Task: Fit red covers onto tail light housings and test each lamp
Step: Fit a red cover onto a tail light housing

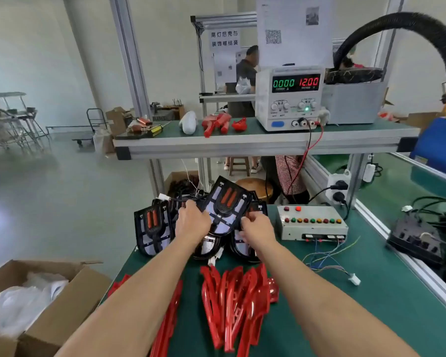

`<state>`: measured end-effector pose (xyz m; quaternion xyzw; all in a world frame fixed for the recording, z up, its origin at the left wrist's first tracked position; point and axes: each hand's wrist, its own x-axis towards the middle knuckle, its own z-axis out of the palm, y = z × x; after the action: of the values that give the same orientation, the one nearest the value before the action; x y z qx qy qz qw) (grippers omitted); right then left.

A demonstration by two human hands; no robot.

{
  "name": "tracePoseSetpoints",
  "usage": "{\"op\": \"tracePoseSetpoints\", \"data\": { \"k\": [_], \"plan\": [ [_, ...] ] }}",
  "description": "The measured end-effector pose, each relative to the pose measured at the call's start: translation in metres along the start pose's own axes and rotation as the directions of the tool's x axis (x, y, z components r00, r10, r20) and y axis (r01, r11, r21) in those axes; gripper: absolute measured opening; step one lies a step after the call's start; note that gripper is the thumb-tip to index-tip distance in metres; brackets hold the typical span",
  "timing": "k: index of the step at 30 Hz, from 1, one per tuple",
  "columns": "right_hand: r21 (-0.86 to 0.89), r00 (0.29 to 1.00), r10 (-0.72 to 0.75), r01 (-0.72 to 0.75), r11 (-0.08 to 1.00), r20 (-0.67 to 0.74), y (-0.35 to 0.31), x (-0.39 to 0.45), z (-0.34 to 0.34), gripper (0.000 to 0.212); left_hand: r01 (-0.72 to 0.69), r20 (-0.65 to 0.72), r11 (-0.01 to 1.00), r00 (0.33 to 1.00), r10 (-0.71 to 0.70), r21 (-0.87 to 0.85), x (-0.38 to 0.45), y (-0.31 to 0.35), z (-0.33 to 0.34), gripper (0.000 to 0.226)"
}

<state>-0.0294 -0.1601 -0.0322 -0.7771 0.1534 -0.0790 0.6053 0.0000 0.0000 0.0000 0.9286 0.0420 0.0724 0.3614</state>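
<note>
A black tail light housing (225, 204) with orange reflector strips is tilted up above a pile of like housings at the far end of the green bench. My left hand (192, 222) grips its left edge. My right hand (255, 229) holds its lower right edge, fingers curled. Another housing (152, 229) leans upright at the left of the pile. Red covers (236, 302) lie fanned out near me between my forearms, and more red covers (169, 323) lie under my left forearm.
A grey test box (312, 222) with coloured buttons sits to the right, with loose wires and a white connector (353, 279). On the shelf above, a power supply (289, 99) reads 12.00. An open cardboard box (36, 300) stands lower left. A person sits behind the bench.
</note>
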Motion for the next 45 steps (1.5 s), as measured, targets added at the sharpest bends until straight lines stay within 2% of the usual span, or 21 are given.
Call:
{"op": "tracePoseSetpoints", "data": {
  "k": [2,4,7,10,14,16,19,22,24,26,27,28,30,34,37,42,45],
  "plan": [
    [-0.088,0.997,0.008,-0.014,0.996,-0.073,-0.001,0.013,0.002,0.027,0.009,0.032,0.998,0.999,-0.011,0.059,0.004,-0.002,0.004,0.044],
    [-0.098,0.994,0.028,-0.039,0.994,-0.110,-0.003,0.022,0.004,0.032,0.002,0.055,0.996,0.998,-0.007,0.086,0.006,-0.008,0.010,0.035],
    [-0.086,0.990,0.027,-0.038,0.996,-0.136,-0.008,0.034,0.009,0.037,0.002,0.039,1.000,0.999,-0.002,0.014,0.004,-0.013,0.013,0.020],
    [-0.132,0.994,-0.017,0.003,0.991,-0.109,-0.010,0.040,0.011,0.034,-0.034,0.006,0.997,0.999,0.034,-0.074,0.002,-0.016,0.014,0.022],
    [0.102,0.995,0.002,0.009,0.995,-0.100,-0.007,0.039,0.006,0.022,-0.079,-0.005,0.983,0.997,0.080,-0.168,-0.003,-0.016,0.012,0.030],
    [0.130,0.994,-0.038,0.051,0.990,-0.106,-0.004,0.035,-0.001,0.019,-0.105,-0.012,0.975,0.994,0.105,-0.197,-0.007,-0.019,0.011,0.028],
    [0.214,0.987,-0.093,0.120,0.969,-0.133,0.003,0.016,-0.017,0.013,-0.206,-0.055,0.957,0.979,0.199,-0.205,-0.018,-0.017,0.005,0.023],
    [0.336,0.973,-0.177,0.218,0.916,-0.148,0.010,-0.010,-0.037,0.008,-0.360,-0.090,0.916,0.933,0.350,-0.176,-0.029,-0.014,-0.001,0.025],
    [0.295,0.949,-0.279,0.311,0.904,-0.144,0.012,-0.028,-0.053,0.008,-0.443,-0.097,0.885,0.896,0.433,-0.142,-0.039,-0.008,-0.009,0.028],
    [0.137,0.929,-0.338,0.359,0.923,-0.153,0.017,-0.043,-0.070,0.010,-0.508,-0.094,0.856,0.861,0.501,-0.095,-0.044,0.001,-0.017,0.029],
    [0.092,0.934,-0.314,0.332,0.939,-0.172,0.020,-0.053,-0.078,0.019,-0.538,-0.089,0.839,0.842,0.531,-0.081,-0.048,0.007,-0.020,0.029],
    [0.123,0.939,-0.289,0.314,0.941,-0.187,0.022,-0.063,-0.086,0.029,-0.565,-0.082,0.822,0.825,0.560,-0.074,-0.052,0.013,-0.024,0.028],
    [0.271,0.954,-0.235,0.280,0.921,-0.185,0.025,-0.084,-0.103,0.045,-0.617,-0.028,0.785,0.787,0.617,-0.045,-0.061,0.028,-0.028,0.032],
    [0.297,0.958,-0.226,0.271,0.916,-0.176,0.041,-0.125,-0.130,0.020,-0.680,0.122,0.733,0.726,0.677,-0.024,-0.079,0.057,-0.025,0.036],
    [0.341,0.959,-0.187,0.252,0.906,-0.213,0.060,-0.150,-0.141,0.016,-0.710,0.169,0.702,0.687,0.707,-0.053,-0.095,0.071,-0.011,0.039],
    [0.363,0.949,-0.001,0.121,0.924,-0.314,0.091,-0.184,-0.147,0.027,-0.604,0.252,0.789,0.751,0.611,-0.112,-0.122,0.066,0.025,0.038],
    [0.416,0.946,0.126,0.009,0.909,-0.297,0.107,-0.201,-0.143,0.029,-0.504,0.342,0.856,0.789,0.510,-0.115,-0.140,0.047,0.036,0.037]
  ]
}}
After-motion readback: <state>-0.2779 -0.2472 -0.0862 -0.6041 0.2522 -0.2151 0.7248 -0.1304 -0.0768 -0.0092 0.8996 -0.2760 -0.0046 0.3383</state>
